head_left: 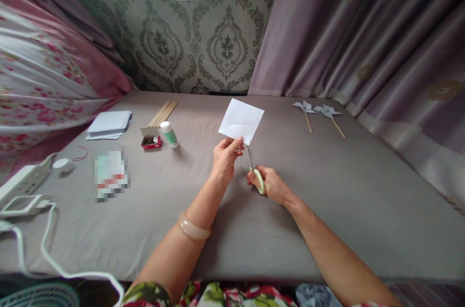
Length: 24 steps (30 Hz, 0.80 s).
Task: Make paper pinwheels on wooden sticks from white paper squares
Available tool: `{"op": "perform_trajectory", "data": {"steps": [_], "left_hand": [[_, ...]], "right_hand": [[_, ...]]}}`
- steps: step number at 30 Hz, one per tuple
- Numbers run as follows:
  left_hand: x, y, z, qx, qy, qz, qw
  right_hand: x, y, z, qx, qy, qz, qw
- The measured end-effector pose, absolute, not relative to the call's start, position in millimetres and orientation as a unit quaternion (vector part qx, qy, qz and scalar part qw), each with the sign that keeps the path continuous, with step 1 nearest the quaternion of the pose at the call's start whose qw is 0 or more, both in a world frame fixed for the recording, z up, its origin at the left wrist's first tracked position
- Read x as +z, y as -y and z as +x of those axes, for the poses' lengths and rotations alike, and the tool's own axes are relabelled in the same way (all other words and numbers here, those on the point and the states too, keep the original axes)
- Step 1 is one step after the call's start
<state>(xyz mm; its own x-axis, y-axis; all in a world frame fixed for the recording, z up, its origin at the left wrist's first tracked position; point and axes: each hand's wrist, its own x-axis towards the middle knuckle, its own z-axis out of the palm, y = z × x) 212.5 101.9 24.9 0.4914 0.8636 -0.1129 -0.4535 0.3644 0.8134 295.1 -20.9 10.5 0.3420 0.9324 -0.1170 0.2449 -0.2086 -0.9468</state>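
Between thumb and fingers, my left hand (227, 154) pinches the lower edge of a white square sheet of paper (241, 119), held up above the table. My right hand (271, 183) grips a pair of scissors (259, 180) with pale green handles. The scissor blades point up and meet the paper's lower corner, just right of my left fingertips. Whether the blades are parted there is too small to tell. A bracelet (193, 227) circles my left forearm.
On the cloth-covered table (348, 229) lie two paper pinwheels (329, 110), a paper stack (109, 124), wooden sticks (164, 113), a white-capped bottle (169, 134), a small red box (151, 140) and a blurred packet (111, 174). A power strip (27, 182) with white cables occupies the left edge.
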Motion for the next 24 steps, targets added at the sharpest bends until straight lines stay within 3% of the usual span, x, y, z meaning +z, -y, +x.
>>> {"op": "perform_trajectory", "data": {"steps": [24], "left_hand": [[25.4, -91.5, 216.0, 0.414, -0.272, 0.390, 0.776]], "right_hand": [[12.9, 19.5, 297.4, 0.340, 0.390, -0.715, 0.469]]}}
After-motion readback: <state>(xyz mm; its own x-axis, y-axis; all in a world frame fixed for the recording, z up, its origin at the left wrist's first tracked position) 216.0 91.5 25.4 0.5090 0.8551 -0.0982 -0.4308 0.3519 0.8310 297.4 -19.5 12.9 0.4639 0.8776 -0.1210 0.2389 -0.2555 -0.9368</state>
